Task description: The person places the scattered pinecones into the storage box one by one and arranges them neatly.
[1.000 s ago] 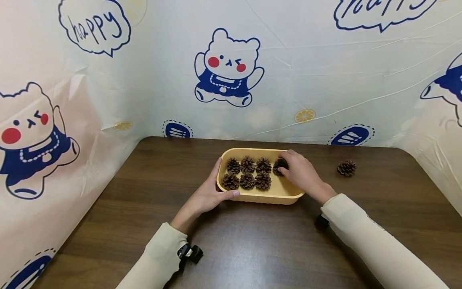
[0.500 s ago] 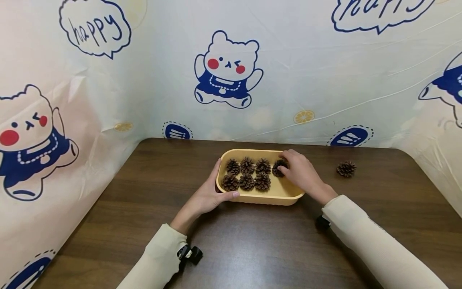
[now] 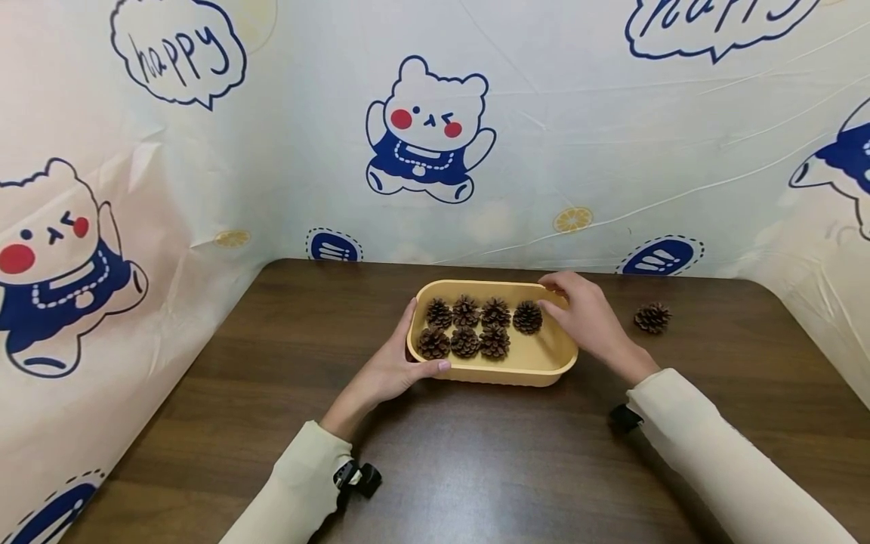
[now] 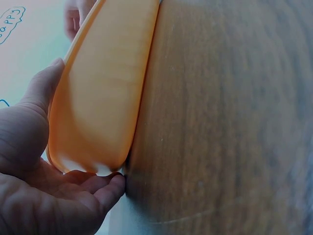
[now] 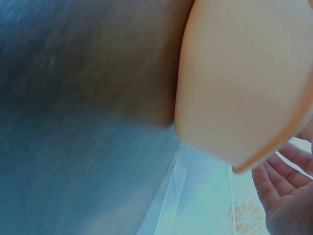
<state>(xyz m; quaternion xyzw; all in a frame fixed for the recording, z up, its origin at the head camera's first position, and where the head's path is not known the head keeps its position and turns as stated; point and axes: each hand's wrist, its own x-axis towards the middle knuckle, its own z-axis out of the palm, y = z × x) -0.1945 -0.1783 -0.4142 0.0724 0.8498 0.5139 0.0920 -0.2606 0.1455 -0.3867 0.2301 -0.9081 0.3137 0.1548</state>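
A yellow plastic tray [image 3: 506, 375] stands on the table with several brown pine cones [image 3: 465, 342] in two rows inside. My left hand [image 3: 390, 366] grips its left end, thumb along the front rim; in the left wrist view the fingers curl under the tray wall [image 4: 98, 93]. At the right end, my right hand [image 3: 590, 313] is over the rim with loose fingers and nothing in them. The back row's rightmost pine cone [image 3: 527, 318] sits just left of its thumb. In the right wrist view, relaxed fingers [image 5: 286, 178] show beyond the tray's rim.
Another pine cone [image 3: 652, 318] lies on the brown wooden table [image 3: 476, 461], to the right of the tray. A printed cloth [image 3: 544, 151] hangs behind and at both sides of the table. The tray's front right floor [image 3: 533, 352] is bare.
My right hand has let go of the back row's rightmost pine cone and moved right, toward the tray's right rim. That cone stays in the tray; my left hand holds its place.
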